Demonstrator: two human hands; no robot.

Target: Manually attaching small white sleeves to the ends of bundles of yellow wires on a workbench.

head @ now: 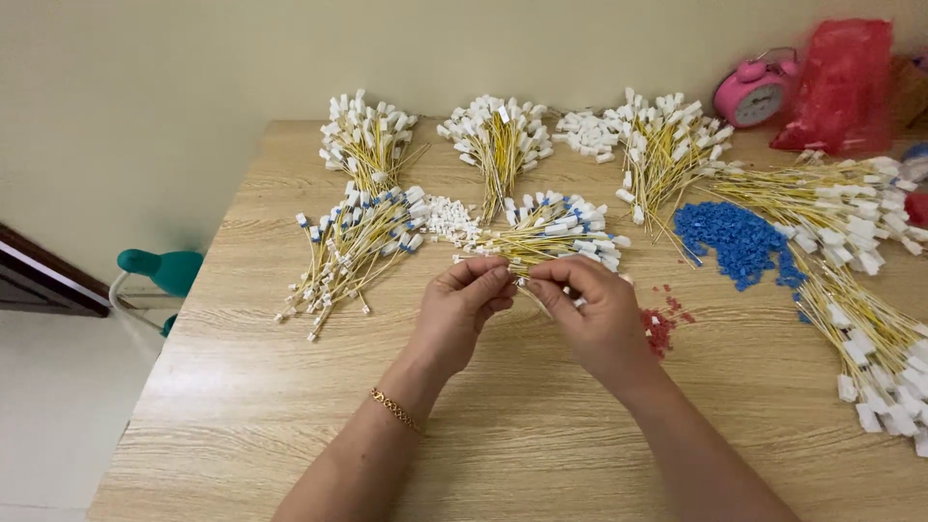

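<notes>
My left hand and my right hand meet at the middle of the wooden table, fingertips pinched together on a thin yellow wire with a small white connector. Just beyond the fingers lies a bundle of yellow wires with white and blue ends. A gold bracelet circles my left wrist. What sits between the fingertips is mostly hidden.
Several more bundles of yellow wires with white connectors lie across the back and right. A pile of blue pieces, small red pieces, loose white connectors, a pink alarm clock, a red bag.
</notes>
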